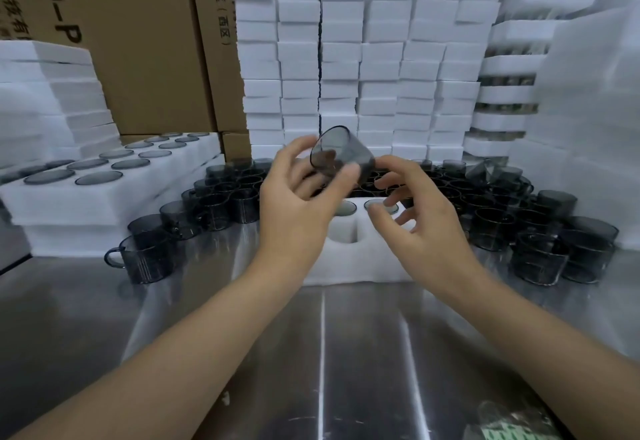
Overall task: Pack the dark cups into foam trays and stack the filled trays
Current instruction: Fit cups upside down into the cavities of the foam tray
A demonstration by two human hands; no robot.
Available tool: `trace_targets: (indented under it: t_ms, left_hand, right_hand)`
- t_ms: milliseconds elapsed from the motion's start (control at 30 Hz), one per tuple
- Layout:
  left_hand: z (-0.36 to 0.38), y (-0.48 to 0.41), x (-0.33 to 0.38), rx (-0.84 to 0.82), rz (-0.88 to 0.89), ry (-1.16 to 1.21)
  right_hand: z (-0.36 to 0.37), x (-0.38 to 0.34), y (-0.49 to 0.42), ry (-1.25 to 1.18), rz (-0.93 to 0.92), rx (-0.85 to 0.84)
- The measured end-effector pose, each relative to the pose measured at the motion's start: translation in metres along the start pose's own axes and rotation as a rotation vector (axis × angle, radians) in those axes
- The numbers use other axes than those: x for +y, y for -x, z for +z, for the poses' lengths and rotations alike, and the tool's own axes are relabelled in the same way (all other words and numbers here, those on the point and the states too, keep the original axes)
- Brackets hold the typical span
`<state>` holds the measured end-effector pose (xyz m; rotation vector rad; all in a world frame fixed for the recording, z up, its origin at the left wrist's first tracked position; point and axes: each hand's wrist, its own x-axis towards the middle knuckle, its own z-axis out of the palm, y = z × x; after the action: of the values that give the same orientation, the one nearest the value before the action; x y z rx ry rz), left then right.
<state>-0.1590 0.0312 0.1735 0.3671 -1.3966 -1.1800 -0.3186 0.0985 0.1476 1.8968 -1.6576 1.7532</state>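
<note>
My left hand [298, 197] holds a dark smoky glass cup [341, 154] tilted in the air, thumb and fingers curled round its rim. It hangs above a white foam tray [346, 266] on the metal table. My right hand [412, 218] hovers just right of the cup with fingers spread and relaxed, holding nothing. Two far holes of the tray hold cups [381, 205]; a nearer hole [344, 233] is empty. Much of the tray is hidden by my hands.
Several loose dark cups crowd the table to the left [149, 259] and right [540, 259] of the tray. A stack of filled foam trays [86, 197] stands at left. White foam blocks [363, 76] and cardboard boxes [145, 58] wall the back. Reflective metal table [329, 353] lies near me.
</note>
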Motion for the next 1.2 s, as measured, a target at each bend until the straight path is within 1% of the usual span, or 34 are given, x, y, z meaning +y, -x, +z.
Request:
trace_targets:
  t_ms: [67, 133, 200, 267, 367, 433, 600, 667, 767, 833, 933, 1067, 1200]
  left_hand:
    - [-0.001, -0.005, 0.005, -0.005, -0.304, 0.257]
    - [-0.003, -0.007, 0.009, -0.039, -0.517, 0.456]
    - [-0.005, -0.006, 0.01, -0.043, -0.602, 0.557]
    - [-0.005, -0.004, 0.011, -0.053, -0.629, 0.575]
    - [-0.006, -0.004, 0.012, -0.075, -0.63, 0.54]
    - [-0.008, -0.004, 0.011, -0.098, -0.601, 0.484]
    - [-0.008, -0.002, 0.009, -0.246, -0.506, 0.292]
    - [-0.006, -0.001, 0.009, -0.273, -0.459, 0.224]
    - [-0.008, -0.003, 0.01, -0.261, -0.453, 0.17]
    - [-0.01, -0.006, 0.011, -0.3, -0.414, 0.08]
    - [-0.012, -0.007, 0.011, -0.315, -0.352, -0.031]
    - [-0.015, -0.008, 0.012, -0.289, -0.338, -0.079]
    - [-0.017, -0.009, 0.012, -0.34, -0.291, -0.078]
  right_hand:
    - [0.001, -0.001, 0.001, 0.023, -0.047, -0.004]
    - [0.002, -0.001, 0.001, 0.043, -0.098, -0.032]
    - [0.004, -0.001, 0.002, 0.062, -0.124, -0.063]
    - [0.005, 0.0, 0.003, 0.065, -0.128, -0.064]
    - [0.005, -0.001, 0.003, 0.041, -0.111, -0.036]
    - [0.005, -0.003, 0.003, 0.006, -0.107, -0.023]
    - [0.005, -0.009, 0.002, -0.024, -0.109, 0.014]
    - [0.006, -0.011, 0.001, -0.067, -0.065, 0.056]
    - [0.004, -0.016, -0.001, -0.246, 0.093, 0.078]
    - [0.003, -0.018, -0.002, -0.317, 0.181, 0.049]
    - [0.002, -0.018, -0.002, -0.331, 0.234, -0.02]
    - [0.005, -0.015, -0.001, -0.249, 0.255, -0.076]
    - [0.005, -0.012, -0.002, -0.229, 0.278, -0.12]
